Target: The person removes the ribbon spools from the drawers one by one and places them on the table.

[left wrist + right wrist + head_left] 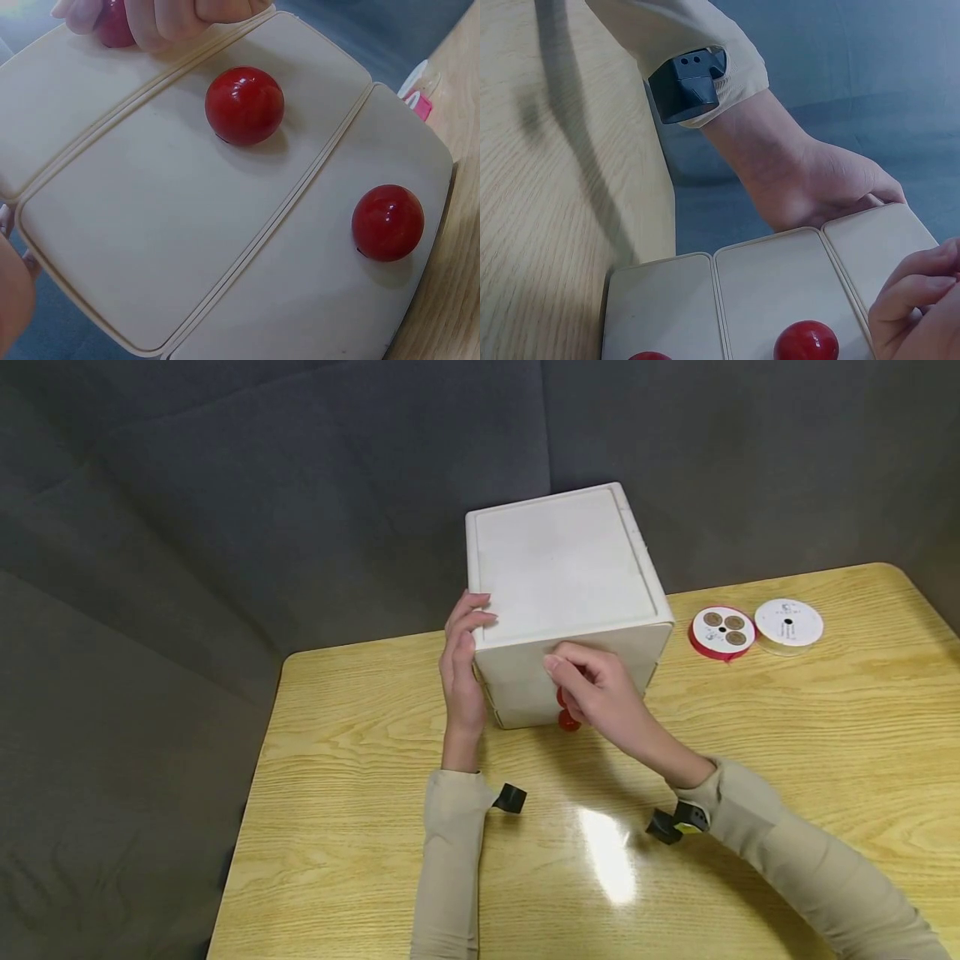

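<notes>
A white chest of three small drawers (555, 564) stands near the back of the table, each drawer front bearing a round red knob. My right hand (600, 693) pinches the top drawer's knob (115, 24), with its fingers hiding part of it. The middle knob (244, 106) and the bottom knob (388, 223) are free of my hands. Along the left side of the chest lies my left hand (462, 672), two fingertips over its top edge. All three drawers look closed.
Right of the chest, a spool of red ribbon (722, 631) lies beside a pale ribbon spool (789, 625). A dark cloth (360, 485) hangs behind the wooden table (352, 810). Each sleeve carries a small black camera at the wrist.
</notes>
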